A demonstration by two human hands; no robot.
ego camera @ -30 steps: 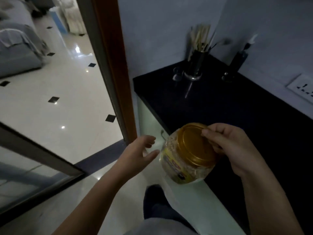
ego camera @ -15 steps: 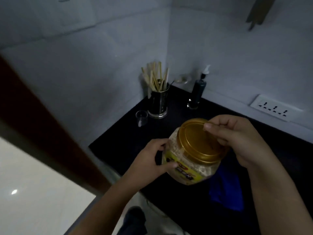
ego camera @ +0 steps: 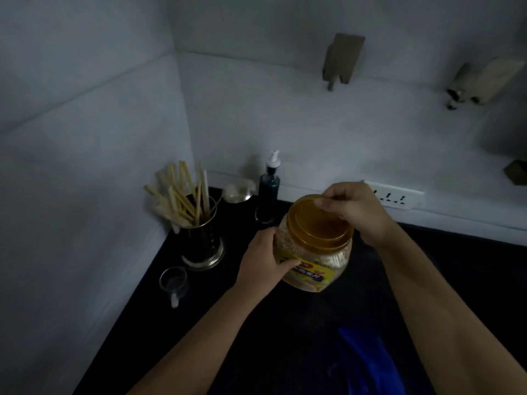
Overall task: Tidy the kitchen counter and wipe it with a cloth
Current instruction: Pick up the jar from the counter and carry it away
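Note:
A clear plastic jar (ego camera: 316, 266) with a gold lid and a yellow label, full of pale flakes, is held above the black counter (ego camera: 228, 337). My left hand (ego camera: 263, 265) grips the jar's left side. My right hand (ego camera: 356, 212) holds the far rim of the gold lid (ego camera: 318, 223) from above. A blue cloth (ego camera: 368, 363) lies on the counter near the front, under my right forearm.
In the back left corner stand a metal holder of chopsticks (ego camera: 199, 238), a small clear cup (ego camera: 173, 283), a dark pump bottle (ego camera: 268, 189) and a small glass dish (ego camera: 238, 192). A white socket strip (ego camera: 396, 196) runs along the back wall. Items hang on the wall above.
The view has swung from the doorway and floor onto the counter corner. My left hand went from open beside the jar to gripping its side. The jar now hangs over the counter.

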